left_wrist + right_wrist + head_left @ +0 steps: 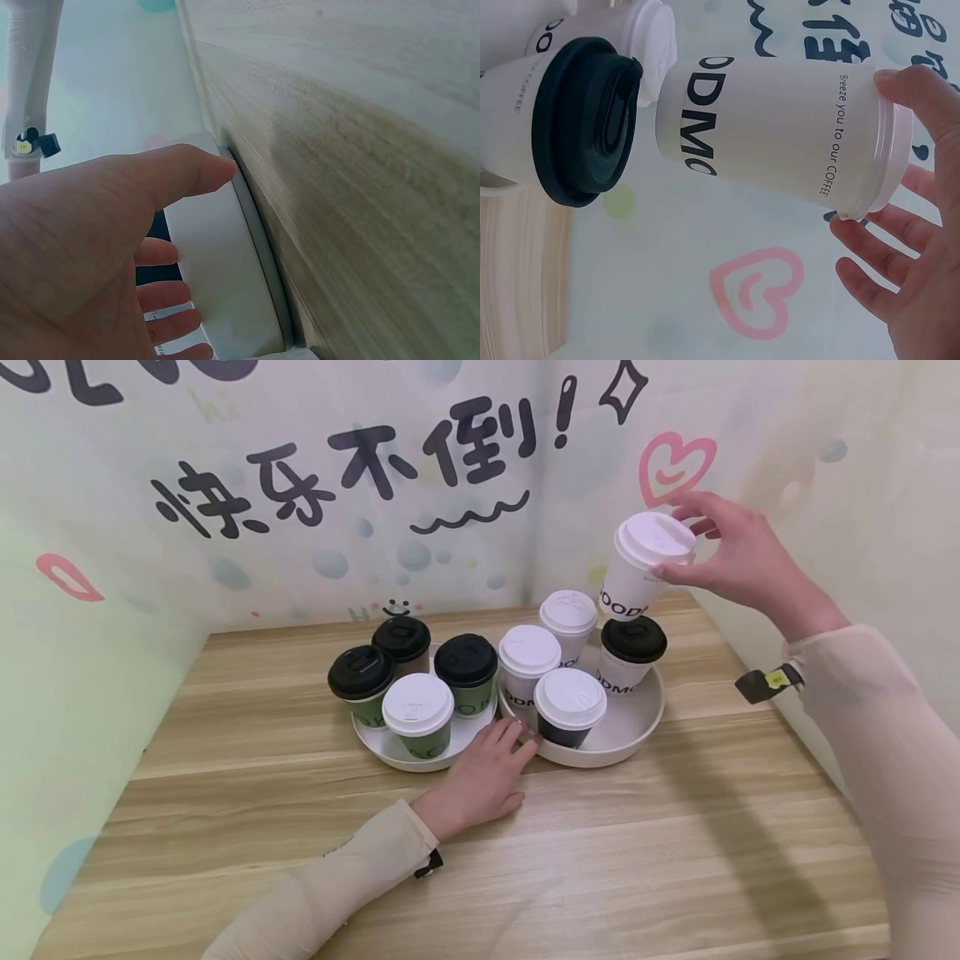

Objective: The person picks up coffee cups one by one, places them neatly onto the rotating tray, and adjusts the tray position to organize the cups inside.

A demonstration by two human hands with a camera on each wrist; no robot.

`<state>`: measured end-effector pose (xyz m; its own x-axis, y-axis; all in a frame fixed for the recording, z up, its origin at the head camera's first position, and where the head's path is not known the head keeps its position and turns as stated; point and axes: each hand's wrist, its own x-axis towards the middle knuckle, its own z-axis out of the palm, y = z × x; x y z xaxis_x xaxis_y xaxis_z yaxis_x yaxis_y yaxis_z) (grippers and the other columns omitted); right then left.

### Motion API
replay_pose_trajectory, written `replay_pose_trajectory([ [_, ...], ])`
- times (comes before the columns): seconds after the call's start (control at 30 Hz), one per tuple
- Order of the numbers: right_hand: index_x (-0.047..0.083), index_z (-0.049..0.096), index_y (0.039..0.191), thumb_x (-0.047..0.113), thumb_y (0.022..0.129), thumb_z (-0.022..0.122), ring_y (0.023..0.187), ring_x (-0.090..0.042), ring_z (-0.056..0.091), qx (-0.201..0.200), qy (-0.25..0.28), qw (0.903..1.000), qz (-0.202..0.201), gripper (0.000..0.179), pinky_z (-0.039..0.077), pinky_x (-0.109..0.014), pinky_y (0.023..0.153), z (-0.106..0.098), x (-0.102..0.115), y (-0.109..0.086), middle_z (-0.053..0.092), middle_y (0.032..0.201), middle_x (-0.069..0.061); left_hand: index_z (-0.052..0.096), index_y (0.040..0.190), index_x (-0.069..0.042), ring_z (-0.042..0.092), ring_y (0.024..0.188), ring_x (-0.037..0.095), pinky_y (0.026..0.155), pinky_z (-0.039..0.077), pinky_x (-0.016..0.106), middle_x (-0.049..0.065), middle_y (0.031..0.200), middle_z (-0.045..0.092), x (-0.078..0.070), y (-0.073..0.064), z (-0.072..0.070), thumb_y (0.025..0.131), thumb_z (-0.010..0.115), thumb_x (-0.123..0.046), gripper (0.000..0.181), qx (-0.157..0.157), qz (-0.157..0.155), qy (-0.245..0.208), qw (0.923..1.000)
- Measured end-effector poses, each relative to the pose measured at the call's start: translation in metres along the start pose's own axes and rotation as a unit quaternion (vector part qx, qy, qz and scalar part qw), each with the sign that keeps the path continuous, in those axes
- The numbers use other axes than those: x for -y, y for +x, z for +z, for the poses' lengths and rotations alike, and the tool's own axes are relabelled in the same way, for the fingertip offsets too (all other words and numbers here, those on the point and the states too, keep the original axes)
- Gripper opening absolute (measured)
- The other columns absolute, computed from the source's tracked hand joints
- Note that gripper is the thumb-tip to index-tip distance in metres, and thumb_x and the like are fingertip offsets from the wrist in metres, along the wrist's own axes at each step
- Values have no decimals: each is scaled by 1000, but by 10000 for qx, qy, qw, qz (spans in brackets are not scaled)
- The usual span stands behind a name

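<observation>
In the head view my right hand [738, 556] holds a white paper coffee cup [633, 581] near its white lid, thumb on one side and fingers on the other. The cup is tilted, in the air above a black-lidded white cup [630, 652] in the right-hand round tray [630, 747]. In the right wrist view the held cup [765, 127] shows black lettering, beside the black lid [585, 124]. My left hand [480, 777] rests with its fingertips at that tray's near rim, thumb apart. Past the fingers in the left wrist view is the tray's outer wall [225, 262].
The right tray also carries white-lidded cups [528, 652], one with a dark body [570, 710]. A smaller white tray [397, 758] at left bears several green and brown cups with black lids [362, 672] and a white lid [417, 703]. A printed curtain [465, 560] stands behind the wooden table [247, 827].
</observation>
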<state>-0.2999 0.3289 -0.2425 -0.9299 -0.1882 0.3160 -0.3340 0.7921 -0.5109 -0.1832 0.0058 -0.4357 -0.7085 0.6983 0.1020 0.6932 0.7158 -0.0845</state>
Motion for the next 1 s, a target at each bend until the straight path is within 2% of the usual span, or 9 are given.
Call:
replay_pose_trajectory([
  [0.13, 32, 44, 147, 29, 79, 83, 120, -36, 52, -33, 77, 9998, -169, 79, 39, -40, 102, 1, 3, -10, 55, 138, -13, 47, 141, -19, 40, 137, 27, 116, 37, 42, 8, 137, 45, 1, 0, 2, 84, 71, -43, 66, 9, 20, 81, 10000],
  [0.27, 33, 45, 147, 28, 78, 83, 119, -33, 50, 4, 140, 9996, -228, 79, 37, -45, 105, 2, 7, -20, 55, 139, -13, 47, 141, -19, 40, 136, 27, 117, 37, 42, 8, 136, 45, 1, 0, 3, 84, 71, -43, 66, -11, 30, 126, 9999],
  [0.37, 36, 46, 145, 28, 77, 85, 118, -22, 50, -26, 135, 9995, -290, 79, 38, -31, 102, 3, 10, -29, 56, 136, -11, 48, 140, -18, 41, 136, 27, 116, 37, 42, 8, 136, 45, 2, 0, 4, 84, 71, -43, 66, -64, 47, 103, 9999],
  [0.5, 40, 48, 143, 25, 75, 86, 110, -3, 48, -86, 150, 9991, -382, 79, 34, -14, 92, 4, 14, -41, 58, 134, -7, 48, 140, -18, 41, 135, 27, 116, 38, 42, 8, 134, 45, 2, 0, 4, 83, 72, -43, 66, -83, 62, 103, 9999],
  [0.6, 37, 49, 143, 22, 74, 87, 107, 7, 46, -84, 58, 9984, -556, 80, 33, -11, 91, 5, 16, -48, 59, 135, -4, 48, 140, -18, 41, 136, 27, 116, 37, 41, 8, 135, 45, 1, 0, 3, 84, 72, -43, 66, -51, 37, 90, 9999],
  [0.73, 32, 49, 145, 19, 72, 88, 104, 14, 45, -89, -183, 9963, -830, 83, 34, -10, 90, 6, 16, -56, 60, 136, -2, 47, 141, -18, 40, 137, 27, 117, 36, 41, 9, 137, 44, 1, 0, 3, 84, 71, -42, 67, -18, 25, 50, 10000],
  [1.0, 27, 52, 143, 12, 66, 91, 102, 16, 45, -173, -261, 9925, -1183, 88, 33, -8, 89, 14, 15, -75, 63, 128, -2, 48, 141, -18, 41, 136, 27, 117, 36, 41, 9, 136, 44, 2, 1, 4, 84, 71, -42, 66, -50, 48, 27, 10000],
])
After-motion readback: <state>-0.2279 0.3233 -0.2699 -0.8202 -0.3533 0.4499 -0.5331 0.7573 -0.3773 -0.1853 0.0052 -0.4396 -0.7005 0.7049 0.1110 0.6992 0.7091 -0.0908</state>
